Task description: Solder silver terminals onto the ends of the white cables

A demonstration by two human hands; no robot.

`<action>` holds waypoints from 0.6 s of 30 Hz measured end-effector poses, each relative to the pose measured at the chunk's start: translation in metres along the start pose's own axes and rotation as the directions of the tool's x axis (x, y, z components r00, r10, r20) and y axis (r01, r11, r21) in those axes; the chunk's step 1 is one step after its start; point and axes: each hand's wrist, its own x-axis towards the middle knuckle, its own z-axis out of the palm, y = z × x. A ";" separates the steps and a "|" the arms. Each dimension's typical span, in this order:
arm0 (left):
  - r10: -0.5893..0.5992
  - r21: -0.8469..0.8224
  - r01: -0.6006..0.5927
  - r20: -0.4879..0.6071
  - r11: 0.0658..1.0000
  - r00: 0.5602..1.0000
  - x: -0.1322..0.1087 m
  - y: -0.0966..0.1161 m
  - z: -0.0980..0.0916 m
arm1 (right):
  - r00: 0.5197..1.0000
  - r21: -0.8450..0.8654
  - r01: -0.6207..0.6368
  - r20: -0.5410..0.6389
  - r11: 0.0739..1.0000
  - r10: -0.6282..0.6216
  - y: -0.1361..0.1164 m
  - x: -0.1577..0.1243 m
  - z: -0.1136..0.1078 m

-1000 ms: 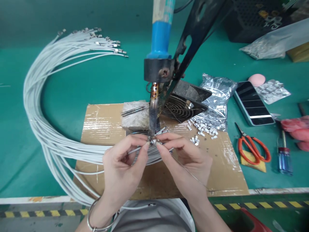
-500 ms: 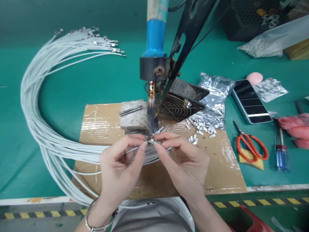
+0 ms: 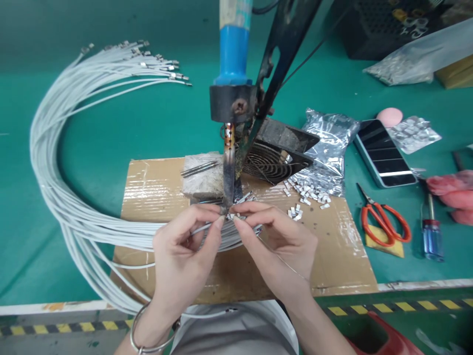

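Note:
My left hand (image 3: pixel 190 256) is closed, thumb and forefinger pinching the end of a white cable (image 3: pixel 200 229). Facing it, my right hand (image 3: pixel 279 246) pinches too, with a thin silvery solder wire (image 3: pixel 290 267) running back across its palm. Between the fingertips sits a small metal connector (image 3: pixel 231 216), partly hidden. The soldering iron (image 3: pixel 233 59) is clamped upright, its dark tip reaching down to the fingertips; exact contact cannot be made out. Under both hands lie more cable ends from the bundle of white cables (image 3: pixel 48 162).
Behind the iron lean its black metal bracket (image 3: pixel 275 59) and a fan (image 3: pixel 271 160). Loose metal connectors (image 3: pixel 306 191) lie on the cardboard (image 3: pixel 332 256) by a silvery bag (image 3: pixel 328 143). To the right are a phone (image 3: pixel 386 153), orange scissors (image 3: pixel 384 224) and a screwdriver (image 3: pixel 432 239).
Both hands hold the same pinch below the iron tip, with hardly any motion. The whole view has shifted slightly.

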 end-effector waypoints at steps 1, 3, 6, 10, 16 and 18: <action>0.000 0.005 0.000 -0.001 1.000 1.000 0.000 0.000 0.000 | 1.000 -0.001 -0.005 0.002 1.000 0.005 0.000 0.000 0.000; -0.008 0.021 0.008 0.004 1.000 1.000 0.001 0.000 0.001 | 1.000 -0.009 -0.015 0.009 1.000 0.015 0.000 0.000 -0.001; -0.015 0.027 0.015 0.005 1.000 1.000 0.000 0.001 0.003 | 0.998 -0.053 -0.043 -0.056 0.998 0.040 0.000 -0.002 -0.004; -0.032 0.021 0.032 -0.016 0.999 0.999 -0.003 0.001 0.001 | 0.989 -0.232 -0.060 -0.142 0.971 0.028 0.003 -0.006 -0.009; -0.046 0.045 0.047 -0.013 0.998 0.999 -0.006 0.001 0.000 | 0.999 -0.282 -0.025 0.027 0.959 0.034 0.002 -0.008 -0.013; -0.027 0.033 0.028 -0.029 0.999 0.999 -0.006 0.002 0.002 | 0.998 -0.250 -0.030 0.039 0.968 0.041 0.000 -0.010 -0.014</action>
